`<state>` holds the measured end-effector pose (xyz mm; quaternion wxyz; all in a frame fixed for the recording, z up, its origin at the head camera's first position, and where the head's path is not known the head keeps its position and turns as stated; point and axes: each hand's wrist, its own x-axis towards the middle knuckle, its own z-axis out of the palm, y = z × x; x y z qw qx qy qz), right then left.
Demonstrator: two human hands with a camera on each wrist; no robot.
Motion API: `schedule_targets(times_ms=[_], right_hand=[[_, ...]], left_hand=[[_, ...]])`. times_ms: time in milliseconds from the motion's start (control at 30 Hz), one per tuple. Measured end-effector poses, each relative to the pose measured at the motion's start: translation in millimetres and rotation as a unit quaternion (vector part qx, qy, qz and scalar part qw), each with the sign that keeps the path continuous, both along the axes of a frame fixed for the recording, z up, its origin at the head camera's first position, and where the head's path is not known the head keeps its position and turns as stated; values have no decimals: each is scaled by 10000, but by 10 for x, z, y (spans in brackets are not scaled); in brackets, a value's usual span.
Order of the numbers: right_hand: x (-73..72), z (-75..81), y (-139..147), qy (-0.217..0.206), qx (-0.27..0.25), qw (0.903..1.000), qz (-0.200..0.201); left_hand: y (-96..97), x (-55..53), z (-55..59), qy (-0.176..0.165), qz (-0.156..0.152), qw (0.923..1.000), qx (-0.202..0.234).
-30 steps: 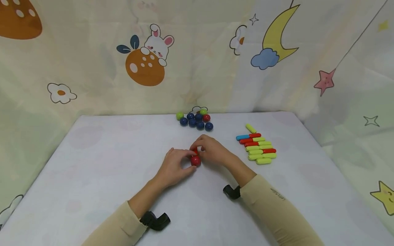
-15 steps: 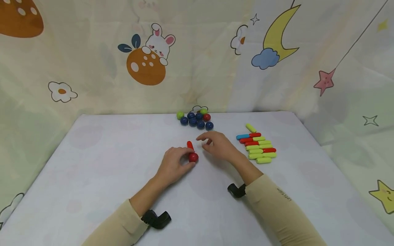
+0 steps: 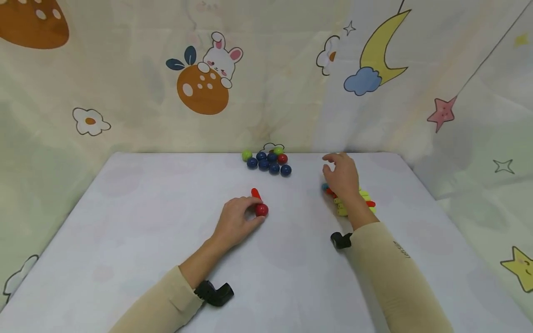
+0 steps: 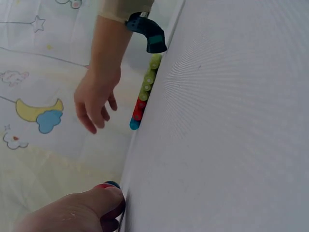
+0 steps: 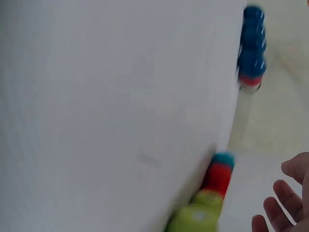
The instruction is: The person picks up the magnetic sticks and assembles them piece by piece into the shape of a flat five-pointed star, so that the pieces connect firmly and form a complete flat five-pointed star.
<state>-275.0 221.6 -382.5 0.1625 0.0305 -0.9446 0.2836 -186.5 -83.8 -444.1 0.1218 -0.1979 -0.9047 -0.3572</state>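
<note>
On the table, my left hand (image 3: 237, 219) pinches a glossy red ball (image 3: 262, 210) between thumb and fingers. A short red stick (image 3: 256, 192) extends from behind the ball, away from me, partly covered by the fingers. My right hand (image 3: 343, 175) holds nothing; its fingers are loosely bent above the row of short coloured sticks (image 3: 342, 210), hiding many of them. Light green, red and blue ends show around the wrist. In the left wrist view, the right hand (image 4: 96, 99) hangs over the sticks with a gap below its fingertips.
Near the back edge lies a cluster of dark blue balls (image 3: 263, 165), along with a red ball (image 3: 282, 159) and a green ball (image 3: 247, 155). A patterned cloth (image 3: 283, 92) hangs behind the white table (image 3: 145, 240). Each wrist wears a black camera mount (image 3: 214, 293).
My right hand has left the red ball and stick and moved right, over the coloured sticks. The left hand keeps its pinch on the ball; the red stick now shows above its fingers.
</note>
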Motion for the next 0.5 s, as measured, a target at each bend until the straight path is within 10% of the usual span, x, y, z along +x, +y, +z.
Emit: schedule_targets(times_ms=[233,500], right_hand=[[-108,-30,353,-1185,570,9861,-1015],[-138,-65,401,-1872,395,9758,-1058]], left_hand=[[-1,1,-14,-75,72,9999,103],[-1,13,1,-185,58,9997,168]])
